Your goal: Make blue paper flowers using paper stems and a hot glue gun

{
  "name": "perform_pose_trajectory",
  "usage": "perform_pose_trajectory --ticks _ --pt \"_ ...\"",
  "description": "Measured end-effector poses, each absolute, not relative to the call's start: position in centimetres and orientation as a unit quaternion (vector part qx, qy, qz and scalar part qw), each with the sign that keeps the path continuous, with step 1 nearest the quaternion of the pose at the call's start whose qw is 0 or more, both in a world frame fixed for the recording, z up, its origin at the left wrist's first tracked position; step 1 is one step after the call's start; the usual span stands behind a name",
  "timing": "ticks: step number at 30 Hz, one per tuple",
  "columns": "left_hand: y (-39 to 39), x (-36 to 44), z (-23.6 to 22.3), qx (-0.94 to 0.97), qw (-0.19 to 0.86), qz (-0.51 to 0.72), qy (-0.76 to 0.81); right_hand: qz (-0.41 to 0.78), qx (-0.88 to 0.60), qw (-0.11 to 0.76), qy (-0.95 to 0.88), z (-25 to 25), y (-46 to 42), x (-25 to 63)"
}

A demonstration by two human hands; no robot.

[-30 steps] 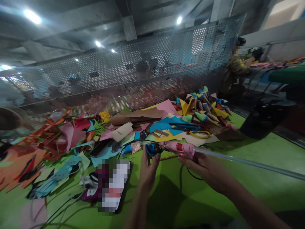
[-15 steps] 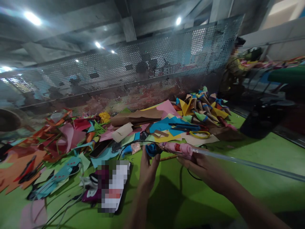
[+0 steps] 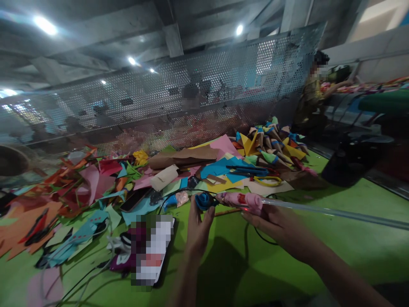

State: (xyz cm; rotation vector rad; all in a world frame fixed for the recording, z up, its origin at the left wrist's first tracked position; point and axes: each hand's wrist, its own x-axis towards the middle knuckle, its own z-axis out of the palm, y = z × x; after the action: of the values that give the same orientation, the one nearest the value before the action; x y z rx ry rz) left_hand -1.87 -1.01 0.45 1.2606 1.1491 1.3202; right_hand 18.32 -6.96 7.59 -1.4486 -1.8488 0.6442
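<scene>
Both hands (image 3: 283,228) and slender forearms (image 3: 338,277) are bare.

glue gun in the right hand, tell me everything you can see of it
The glue gun has a pink body that looks like plastic, with a red patch and dark smudges toward its front. A long clear stick runs out of its rear, and a small red light glows underneath. The right hand grips it, roughly level, above the green table. Its front points at the blue roll; whether they touch is unclear.
</scene>
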Motion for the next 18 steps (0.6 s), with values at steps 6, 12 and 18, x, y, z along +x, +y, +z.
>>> perform_pose_trajectory --ticks 6,12,18 --pt "-1.3 -1.9 1.2 0.556 0.455 0.530 0.451 0.254 -0.541 0.354 -0.719 7.7 -6.7 18.1" --pt "-1.4 -2.0 1.7 0.576 0.458 0.522 0.431 0.243 -0.557 0.372 -0.701 7.0 -6.2 17.9" --pt "-1.3 -1.9 1.6 0.572 0.443 0.529 0.443 0.220 -0.568 0.351 -0.711 7.9 -6.7 18.3"
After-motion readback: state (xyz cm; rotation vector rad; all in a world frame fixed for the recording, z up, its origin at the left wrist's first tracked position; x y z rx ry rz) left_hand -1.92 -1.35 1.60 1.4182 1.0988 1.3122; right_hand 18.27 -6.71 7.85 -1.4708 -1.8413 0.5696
